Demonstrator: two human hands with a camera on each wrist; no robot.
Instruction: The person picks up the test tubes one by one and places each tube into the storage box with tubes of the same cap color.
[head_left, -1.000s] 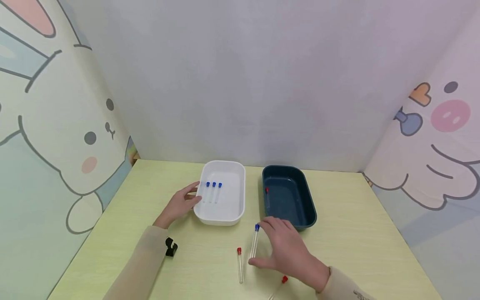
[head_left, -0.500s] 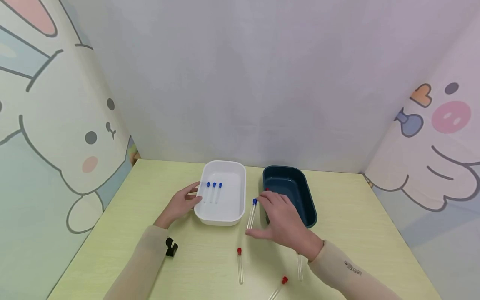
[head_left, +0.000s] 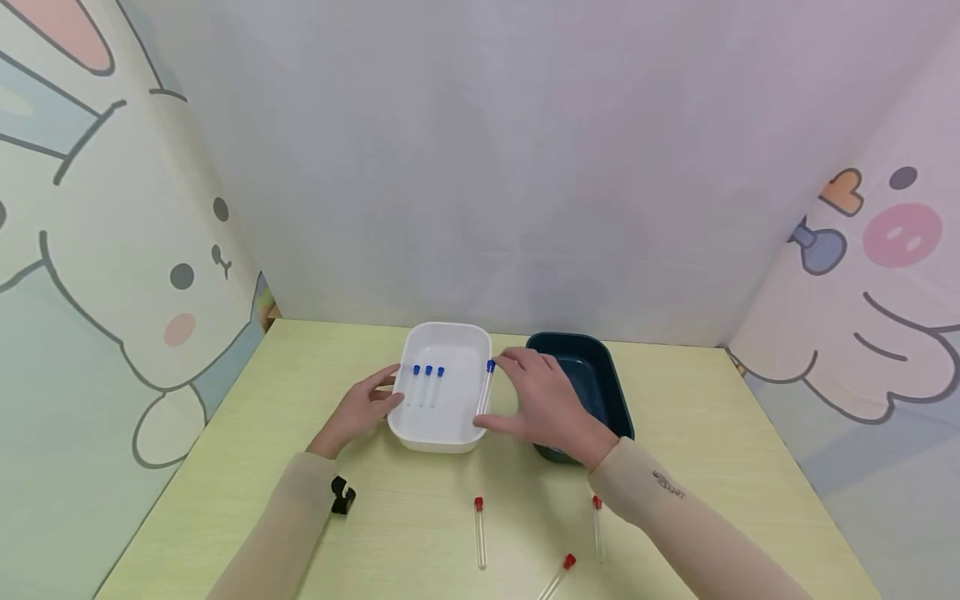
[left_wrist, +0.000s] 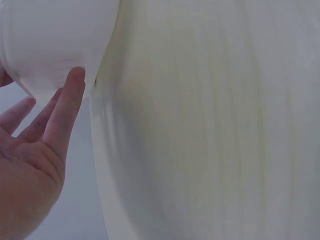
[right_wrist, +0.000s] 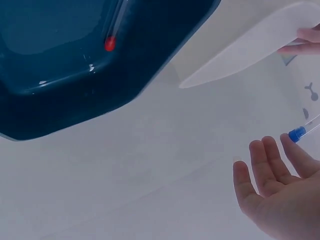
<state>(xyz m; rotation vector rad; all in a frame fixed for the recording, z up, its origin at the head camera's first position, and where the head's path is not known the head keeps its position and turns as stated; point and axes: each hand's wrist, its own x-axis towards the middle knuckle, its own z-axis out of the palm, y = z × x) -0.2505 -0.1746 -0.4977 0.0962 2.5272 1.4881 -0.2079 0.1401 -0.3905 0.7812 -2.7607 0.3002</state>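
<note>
A capped test tube with a blue stopper point(head_left: 491, 367) spans the gap between index finger and thumb of my right hand point(head_left: 551, 404), held by its two ends above the white tray's right rim. In the right wrist view, its blue cap point(right_wrist: 297, 134) meets the index fingertip; the far end is out of frame. My left hand point(head_left: 362, 414) holds the left side of the white tray point(head_left: 450, 429), thumb over the rim. From the left wrist, straight fingers point(left_wrist: 67, 110) touch its outer wall. Several blue-capped tubes point(head_left: 428, 385) lie side by side inside the tray.
A dark blue tray point(head_left: 600, 383) stands right of the white one, partly behind my right hand; a red-capped tube point(right_wrist: 109, 44) lies in it. Red-capped tubes point(head_left: 480, 533) lie on the table point(head_left: 405, 533) nearer me. A small black clip-like object point(head_left: 342, 496) sits by my left sleeve.
My right hand has carried the blue-capped tube forward and left, from the table's front to the white tray's right rim. A red-capped tube on the right has come into view. My left hand stays put.
</note>
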